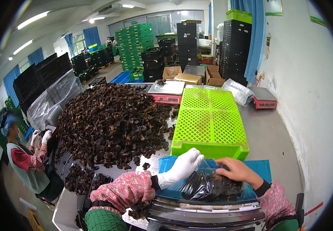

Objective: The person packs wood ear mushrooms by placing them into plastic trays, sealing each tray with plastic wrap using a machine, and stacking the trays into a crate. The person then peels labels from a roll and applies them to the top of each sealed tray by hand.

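Dark wood ear mushrooms (226, 187) lie under clear plastic film (192, 184) on a blue surface (259, 169) in front of me. My left hand (182, 166), in a white glove, is closed at the film's far left side, thumb and fingers pinched on it. My bare right hand (235, 170) rests over the right part of the pack, its thumb and fingers apart and touching the film. Whether a tray lies beneath the mushrooms is hidden. Below the blue surface runs the dark front of a wrapping machine (209, 217).
A big heap of wood ear mushrooms (110, 123) covers the table's left. Beyond my hands sits an upturned green crate (209, 119). Scales (167, 87) (264, 98) stand farther back. A co-worker (30, 158) in white gloves is at the left; a wall (309, 77) bounds the right.
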Demonstrator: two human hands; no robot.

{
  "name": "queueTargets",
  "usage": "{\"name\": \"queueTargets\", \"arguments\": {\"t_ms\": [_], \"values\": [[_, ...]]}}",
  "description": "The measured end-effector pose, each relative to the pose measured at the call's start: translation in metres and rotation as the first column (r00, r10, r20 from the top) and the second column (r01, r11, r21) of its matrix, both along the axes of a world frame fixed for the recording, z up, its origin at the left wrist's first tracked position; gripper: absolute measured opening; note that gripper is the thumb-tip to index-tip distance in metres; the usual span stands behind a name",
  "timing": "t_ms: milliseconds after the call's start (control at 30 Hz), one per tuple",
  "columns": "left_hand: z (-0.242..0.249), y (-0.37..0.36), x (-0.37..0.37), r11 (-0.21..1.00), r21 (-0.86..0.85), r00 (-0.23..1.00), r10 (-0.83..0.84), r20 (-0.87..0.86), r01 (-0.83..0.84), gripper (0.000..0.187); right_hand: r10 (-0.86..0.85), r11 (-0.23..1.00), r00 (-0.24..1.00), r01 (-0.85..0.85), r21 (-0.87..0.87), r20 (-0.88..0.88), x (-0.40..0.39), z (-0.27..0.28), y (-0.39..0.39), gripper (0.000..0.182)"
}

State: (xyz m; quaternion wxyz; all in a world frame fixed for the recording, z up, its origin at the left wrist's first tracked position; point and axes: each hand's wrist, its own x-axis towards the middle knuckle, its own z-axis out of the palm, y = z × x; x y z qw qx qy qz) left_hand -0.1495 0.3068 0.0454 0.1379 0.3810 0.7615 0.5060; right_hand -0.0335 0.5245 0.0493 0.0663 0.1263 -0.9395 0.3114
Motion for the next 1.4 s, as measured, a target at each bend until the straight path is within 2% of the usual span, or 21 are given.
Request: {"name": "queueTargets", "arguments": {"t_ms": [67, 100, 200, 233, 300, 367, 533, 567, 667, 767, 800, 833, 867, 900, 933, 967, 1000, 1100, 1200, 1333, 1400], "values": [[-0.003, -0.002, 0.006, 0.998, 0.049, 0.995, 0.026, 0.100, -0.031, 0.026, 0.180, 0.926, 0.979, -0.134, -0.354, 0.099, -0.019, 0.011, -0.009, 0.032], [0.000, -0.004, 0.005, 1.000, -0.012, 0.993, 0.012, 0.114, -0.011, 0.025, 0.228, 0.931, 0.953, -0.152, -0.332, 0.201, -0.029, 0.008, -0.007, 0.027], [-0.022, 0.000, -0.005, 0.959, 0.284, 0.821, -0.150, 0.551, -0.015, 0.027, 0.284, 0.851, 0.886, -0.057, -0.522, 0.368, -0.054, -0.010, 0.001, 0.024], [-0.029, -0.002, -0.007, 0.964, 0.266, 0.801, -0.156, 0.578, -0.005, 0.027, 0.328, 0.795, 0.880, -0.060, -0.603, 0.344, -0.056, -0.015, 0.001, 0.023], [-0.040, -0.003, -0.013, 0.970, 0.243, 0.763, -0.168, 0.624, 0.015, 0.028, 0.300, 0.765, 0.875, 0.018, -0.644, 0.381, -0.055, -0.027, 0.001, 0.022], [-0.037, -0.001, -0.012, 0.979, 0.198, 0.796, -0.160, 0.583, 0.053, 0.029, 0.295, 0.711, 0.882, 0.055, -0.701, 0.368, -0.054, -0.029, 0.002, 0.021], [-0.038, 0.005, -0.019, 0.992, 0.125, 0.746, -0.107, 0.657, 0.032, 0.029, 0.281, 0.691, 0.908, 0.033, -0.722, 0.311, -0.050, -0.023, 0.000, 0.022], [-0.037, 0.005, -0.018, 0.995, 0.088, 0.800, -0.088, 0.593, 0.044, 0.030, 0.278, 0.681, 0.914, 0.029, -0.732, 0.295, -0.050, -0.021, -0.001, 0.022], [-0.032, 0.003, -0.013, 0.998, 0.068, 0.790, -0.053, 0.611, 0.015, 0.030, 0.254, 0.700, 0.907, 0.067, -0.711, 0.336, -0.054, -0.027, 0.000, 0.022], [-0.025, -0.003, -0.016, 0.986, 0.150, 0.782, -0.145, 0.606, 0.066, 0.035, 0.147, 0.842, 0.880, 0.129, -0.523, 0.453, -0.059, -0.025, 0.014, 0.019], [-0.035, -0.007, -0.024, 0.960, 0.249, 0.793, -0.250, 0.555, 0.128, 0.030, 0.162, 0.862, 0.872, 0.102, -0.496, 0.462, -0.059, -0.029, 0.029, 0.019], [-0.018, -0.010, -0.017, 0.975, 0.208, 0.735, -0.198, 0.648, 0.079, 0.023, 0.094, 0.888, 0.860, 0.155, -0.433, 0.502, -0.054, -0.027, 0.038, 0.023], [-0.009, -0.012, -0.012, 0.967, 0.248, 0.693, -0.211, 0.689, 0.048, 0.019, -0.025, 0.918, 0.801, 0.255, -0.305, 0.598, -0.046, -0.015, 0.044, 0.028], [-0.008, -0.014, -0.012, 0.957, 0.282, 0.684, -0.251, 0.685, 0.068, 0.019, -0.087, 0.938, 0.771, 0.277, -0.210, 0.631, -0.036, -0.010, 0.053, 0.033], [-0.006, -0.013, -0.009, 0.971, 0.238, 0.683, -0.192, 0.704, 0.027, 0.020, -0.138, 0.939, 0.735, 0.311, -0.149, 0.664, -0.026, -0.004, 0.060, 0.034], [-0.017, -0.016, -0.014, 0.928, 0.359, 0.674, -0.326, 0.662, 0.097, 0.022, -0.192, 0.941, 0.721, 0.328, -0.083, 0.666, -0.013, 0.001, 0.069, 0.034], [-0.014, -0.016, -0.014, 0.935, 0.346, 0.647, -0.312, 0.695, 0.079, 0.027, -0.241, 0.943, 0.714, 0.332, -0.015, 0.658, 0.000, 0.005, 0.076, 0.035], [-0.010, -0.014, -0.013, 0.933, 0.356, 0.617, -0.313, 0.722, 0.058, 0.030, -0.283, 0.889, 0.576, 0.458, -0.016, 0.767, 0.042, 0.020, 0.086, 0.038], [-0.008, -0.014, -0.012, 0.935, 0.343, 0.623, -0.319, 0.714, 0.085, 0.030, -0.160, 0.824, 0.526, 0.537, -0.180, 0.835, 0.070, 0.007, 0.089, 0.040], [-0.004, -0.009, -0.006, 0.941, 0.330, 0.650, -0.294, 0.701, 0.070, 0.034, 0.030, 0.645, 0.600, 0.599, -0.474, 0.799, 0.085, -0.003, 0.083, 0.040], [-0.003, -0.005, -0.001, 0.960, 0.274, 0.679, -0.233, 0.696, 0.048, 0.040, 0.069, 0.520, 0.619, 0.647, -0.558, 0.782, 0.087, -0.011, 0.084, 0.033]]}}
